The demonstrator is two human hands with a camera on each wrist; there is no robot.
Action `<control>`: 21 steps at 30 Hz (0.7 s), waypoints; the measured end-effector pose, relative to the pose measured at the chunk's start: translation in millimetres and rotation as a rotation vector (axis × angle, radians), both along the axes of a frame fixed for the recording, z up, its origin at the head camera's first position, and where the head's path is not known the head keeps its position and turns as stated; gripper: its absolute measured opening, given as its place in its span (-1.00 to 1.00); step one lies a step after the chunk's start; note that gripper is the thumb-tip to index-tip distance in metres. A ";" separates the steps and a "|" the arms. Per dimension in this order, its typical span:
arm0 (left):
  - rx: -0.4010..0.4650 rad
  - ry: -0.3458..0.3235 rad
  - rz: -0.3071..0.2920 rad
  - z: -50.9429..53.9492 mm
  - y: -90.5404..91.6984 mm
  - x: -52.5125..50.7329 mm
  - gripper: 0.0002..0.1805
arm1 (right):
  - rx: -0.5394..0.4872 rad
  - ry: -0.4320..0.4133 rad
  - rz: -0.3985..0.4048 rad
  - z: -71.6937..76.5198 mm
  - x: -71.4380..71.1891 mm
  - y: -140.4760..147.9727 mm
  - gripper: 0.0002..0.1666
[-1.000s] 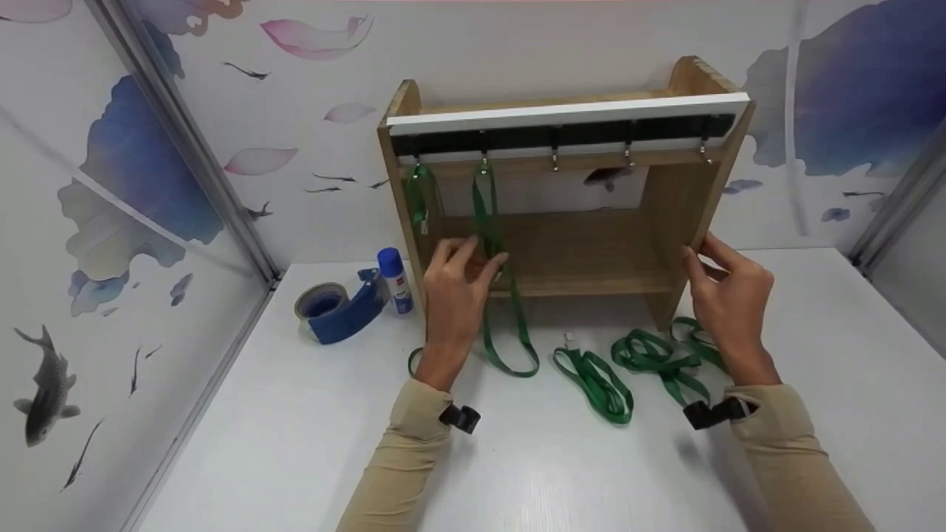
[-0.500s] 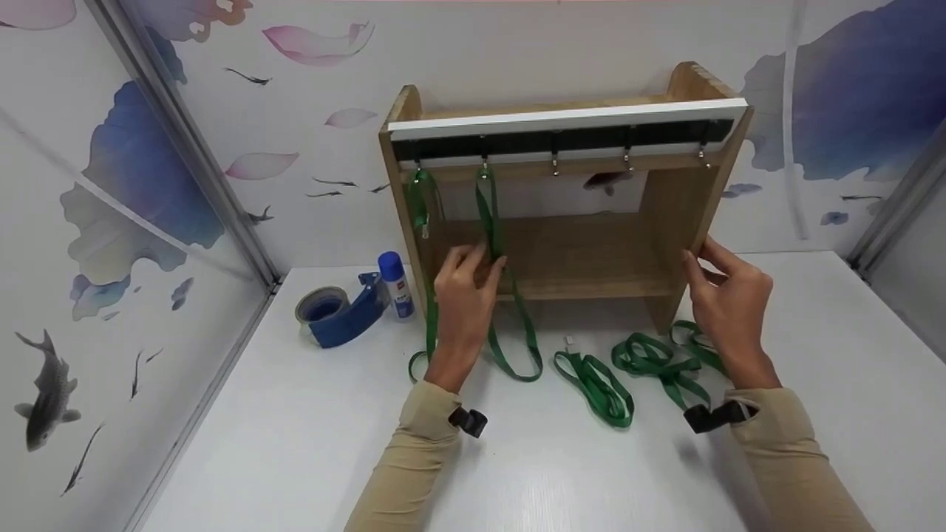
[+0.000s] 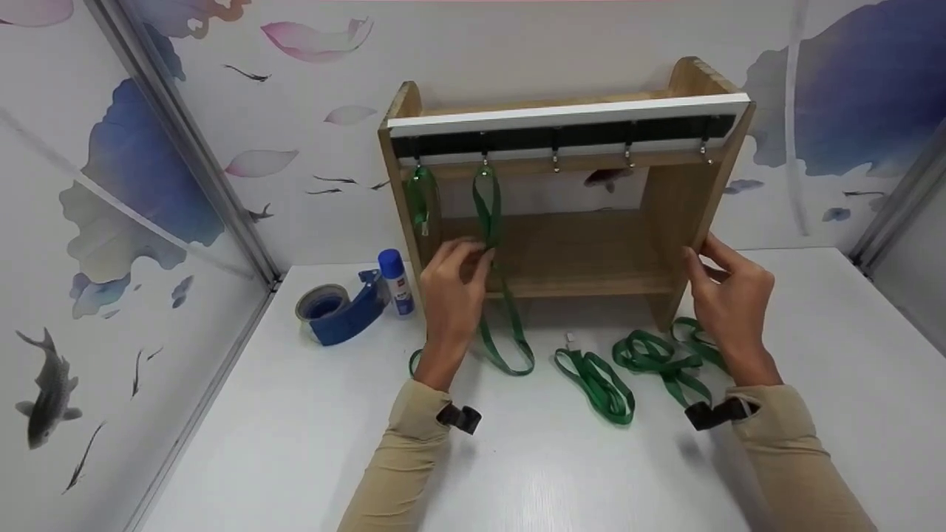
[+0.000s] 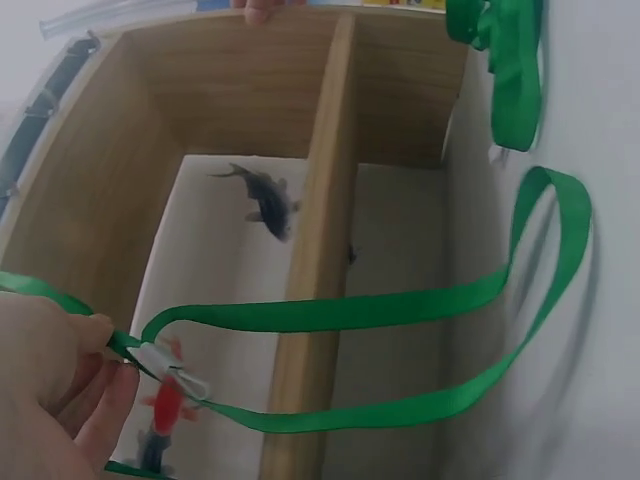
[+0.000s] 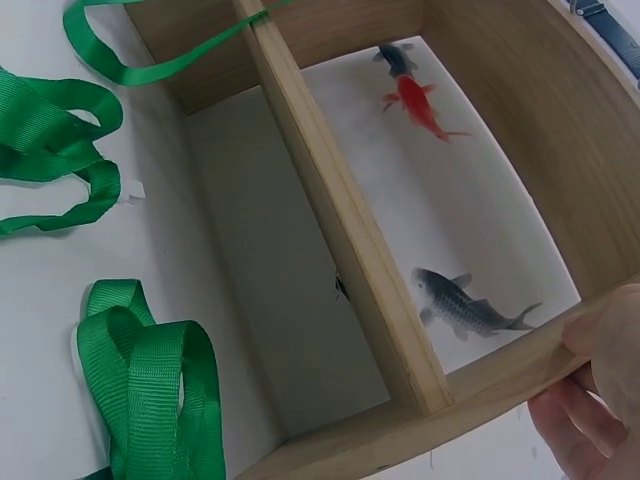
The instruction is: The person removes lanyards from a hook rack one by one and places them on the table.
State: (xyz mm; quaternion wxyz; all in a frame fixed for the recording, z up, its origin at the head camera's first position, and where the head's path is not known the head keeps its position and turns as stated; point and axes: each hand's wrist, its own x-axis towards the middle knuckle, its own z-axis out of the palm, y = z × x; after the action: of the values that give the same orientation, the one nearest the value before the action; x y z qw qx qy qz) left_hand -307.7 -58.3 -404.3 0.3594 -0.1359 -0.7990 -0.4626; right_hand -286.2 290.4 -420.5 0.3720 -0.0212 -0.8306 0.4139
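My left hand point(image 3: 452, 299) pinches a green lanyard point(image 3: 485, 199) that hangs from the second hook from the left. Its lower loop point(image 4: 400, 312) dangles under the fingers, and a white clip point(image 4: 160, 360) shows beside the fingertips in the left wrist view. My right hand point(image 3: 732, 299) grips the front edge of the right side panel of the wooden shelf point(image 3: 584, 251). Another green lanyard point(image 3: 420, 196) hangs from the leftmost hook; my left hand and wrist partly cover it. The other three hooks, on the black strip point(image 3: 591, 133), carry nothing.
On the white table point(image 3: 562, 480) lie a bundled green lanyard point(image 3: 602, 391) and a looser heap of green lanyard point(image 3: 654, 355) near my right wrist. A blue tape dispenser point(image 3: 351, 318) and a glue stick point(image 3: 397, 284) stand left of the shelf. Patterned walls enclose the table.
My left hand shifted slightly right, then back left and a little up with the lanyard. The lanyard's upper part now bows into a wider loop. My right hand stays in place.
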 end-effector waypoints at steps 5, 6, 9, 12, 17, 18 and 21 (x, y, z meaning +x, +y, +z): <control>-0.027 0.029 -0.029 12.3 -6.8 5.3 -0.80 | -0.005 -0.004 0.003 0.5 -0.7 0.3 -0.47; -0.039 0.044 -0.037 14.6 -7.9 6.9 -0.80 | -0.004 -0.005 0.004 0.7 -1.0 0.3 -0.47; -0.119 0.113 -0.058 21.6 -9.9 11.8 -0.80 | -0.009 -0.006 0.007 0.1 -1.2 1.1 -0.47; -0.238 0.182 -0.080 28.0 -10.5 16.6 -0.79 | -0.015 -0.002 0.007 -0.5 -1.3 1.8 -0.47; -0.373 0.167 -0.151 34.7 -10.8 21.6 -0.77 | -0.021 0.006 0.007 -0.9 -1.6 2.0 -0.47; -0.385 0.147 -0.167 35.0 -10.9 21.7 -0.77 | -0.021 0.010 0.008 -1.1 -1.9 2.1 -0.47; -0.392 0.079 -0.216 35.0 -12.0 21.0 -0.77 | -0.018 0.021 0.008 -2.4 -2.9 2.2 -0.47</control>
State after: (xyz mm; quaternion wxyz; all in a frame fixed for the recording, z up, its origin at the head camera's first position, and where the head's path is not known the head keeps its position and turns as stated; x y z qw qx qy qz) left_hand -286.7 -70.3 -369.3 0.3058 -0.3059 -0.8396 -0.3285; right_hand -289.1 292.6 -422.9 0.3788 -0.0168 -0.8230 0.4230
